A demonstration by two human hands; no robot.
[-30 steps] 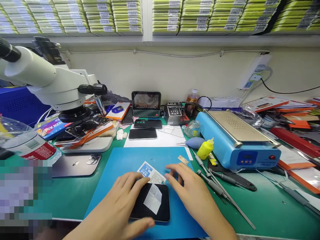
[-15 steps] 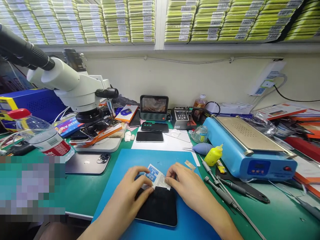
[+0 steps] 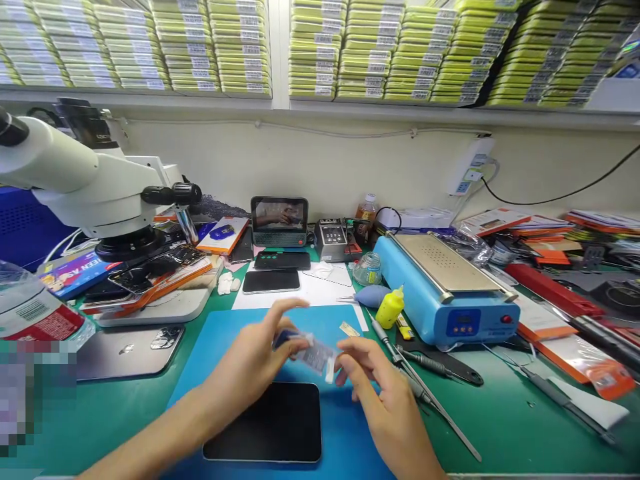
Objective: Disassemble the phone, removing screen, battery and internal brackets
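Between the thumb and fingers of my left hand (image 3: 255,350) is a small blue-and-white sachet (image 3: 315,355), tilted and slightly blurred. My right hand (image 3: 377,383) is beside the sachet's right end, its fingers bent and apart; the fingertips are very close to the edge, and I see nothing gripped in them. Below both hands a black-screened phone (image 3: 280,427) lies flat on the blue mat (image 3: 200,347), its upper left part hidden by my left hand and forearm.
Microscope (image 3: 75,160) and silver phone (image 3: 130,353) stand left. Behind the mat are two dark phones and a small display (image 3: 279,217). To the right are a yellow bottle (image 3: 390,308), tweezers (image 3: 445,417) and a blue heating plate machine (image 3: 450,287).
The sachet has been raised off the phone's top edge in my left hand. My right hand has drawn back from its pinch on the sachet's right side. The view has shifted right.
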